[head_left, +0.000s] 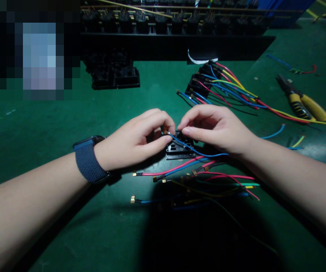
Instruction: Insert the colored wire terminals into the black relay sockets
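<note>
My left hand [148, 132] is closed in a pinch on the terminal end of a blue wire [205, 154]. A brass-coloured piece shows at its fingertips. Just below the fingers lies a small black plastic housing [177, 149] with a slotted, angular inside. My right hand [211, 126] is closed at the far right edge of this housing, thumb and index finger bent together there. Its other fingers are curled and partly hidden. The blue wire runs from the left fingertips across the housing and passes under my right hand.
Loose wires with brass terminals, including a red wire [165, 172], lie nearer me. Wired black housings [199, 83] stand beyond my right hand, with yellow-handled pliers [301, 100] farther right. Black plastic parts [114, 71] sit back left, before a long black rack [163, 47] on the green table [66, 226].
</note>
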The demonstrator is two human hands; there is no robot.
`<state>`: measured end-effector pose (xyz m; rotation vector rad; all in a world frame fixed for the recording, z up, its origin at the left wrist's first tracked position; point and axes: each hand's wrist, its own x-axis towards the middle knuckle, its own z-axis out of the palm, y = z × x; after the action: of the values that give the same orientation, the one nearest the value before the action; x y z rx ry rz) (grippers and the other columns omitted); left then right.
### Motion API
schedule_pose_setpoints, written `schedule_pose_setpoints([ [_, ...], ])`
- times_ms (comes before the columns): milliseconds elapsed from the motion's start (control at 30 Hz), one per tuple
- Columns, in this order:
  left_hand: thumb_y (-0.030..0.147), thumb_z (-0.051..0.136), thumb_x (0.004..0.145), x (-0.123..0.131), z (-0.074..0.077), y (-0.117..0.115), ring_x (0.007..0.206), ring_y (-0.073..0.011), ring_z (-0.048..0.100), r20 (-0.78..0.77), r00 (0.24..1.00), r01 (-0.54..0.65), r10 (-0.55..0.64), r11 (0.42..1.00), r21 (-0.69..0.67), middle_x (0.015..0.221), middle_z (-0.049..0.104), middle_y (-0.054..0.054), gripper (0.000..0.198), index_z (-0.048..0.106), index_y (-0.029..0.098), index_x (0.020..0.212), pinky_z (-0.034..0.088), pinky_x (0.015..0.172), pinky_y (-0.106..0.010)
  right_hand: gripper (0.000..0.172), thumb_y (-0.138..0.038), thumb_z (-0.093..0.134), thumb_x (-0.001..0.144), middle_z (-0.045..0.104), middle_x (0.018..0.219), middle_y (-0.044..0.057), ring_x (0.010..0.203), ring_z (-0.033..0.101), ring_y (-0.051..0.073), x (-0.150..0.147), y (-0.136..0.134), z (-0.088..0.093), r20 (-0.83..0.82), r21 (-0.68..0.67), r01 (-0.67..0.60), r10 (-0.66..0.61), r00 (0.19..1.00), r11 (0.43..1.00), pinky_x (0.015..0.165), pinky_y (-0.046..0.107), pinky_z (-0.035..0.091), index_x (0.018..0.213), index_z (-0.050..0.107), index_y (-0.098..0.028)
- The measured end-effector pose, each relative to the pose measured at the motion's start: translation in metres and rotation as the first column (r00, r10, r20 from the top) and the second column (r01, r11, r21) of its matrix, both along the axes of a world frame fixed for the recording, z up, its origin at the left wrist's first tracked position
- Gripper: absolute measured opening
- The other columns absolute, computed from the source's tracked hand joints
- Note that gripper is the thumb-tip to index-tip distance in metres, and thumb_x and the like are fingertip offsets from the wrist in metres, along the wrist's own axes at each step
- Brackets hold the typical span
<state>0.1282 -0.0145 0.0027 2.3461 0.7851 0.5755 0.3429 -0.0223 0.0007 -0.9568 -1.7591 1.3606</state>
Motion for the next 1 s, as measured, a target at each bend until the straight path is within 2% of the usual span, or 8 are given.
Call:
schedule_pose_setpoints([
  [467, 0.027, 0.054, 0.088, 0.0002, 0.0001, -0.0001, 0.076, -0.0127, 0.051, 0.011, 1.0, 0.013, -0.013, 1.0, 0.003, 0.091, 0.056, -0.003, 0.013, 0.057, 0.015, 0.094, 0.043, 0.069, -0.025, 0.005, -0.02, 0.068, 0.078, 0.065, 0.074, -0.002, 0.067, 0.059, 0.007, 0.0005, 0.0013, -0.0002, -0.038, -0.023, -0.019, 0.018, 0.999, 1.0, 0.063, 0.019, 0.049, 0.081, 0.066, -0.016],
  [1000, 0.027, 0.054, 0.088, 0.0003, 0.0, -0.0005, 0.076, -0.0126, 0.05, 0.014, 1.0, 0.018, -0.018, 1.0, 0.011, 0.09, 0.055, -0.003, 0.014, 0.057, 0.015, 0.095, 0.043, 0.069, -0.024, 0.003, -0.021, 0.067, 0.08, 0.067, 0.077, -0.002, 0.072, 0.062, 0.01, 0.0008, 0.0007, -0.0019, -0.024, 0.002, 0.0, 0.0, 1.0, 1.0, 0.067, 0.023, 0.051, 0.082, 0.067, -0.019],
])
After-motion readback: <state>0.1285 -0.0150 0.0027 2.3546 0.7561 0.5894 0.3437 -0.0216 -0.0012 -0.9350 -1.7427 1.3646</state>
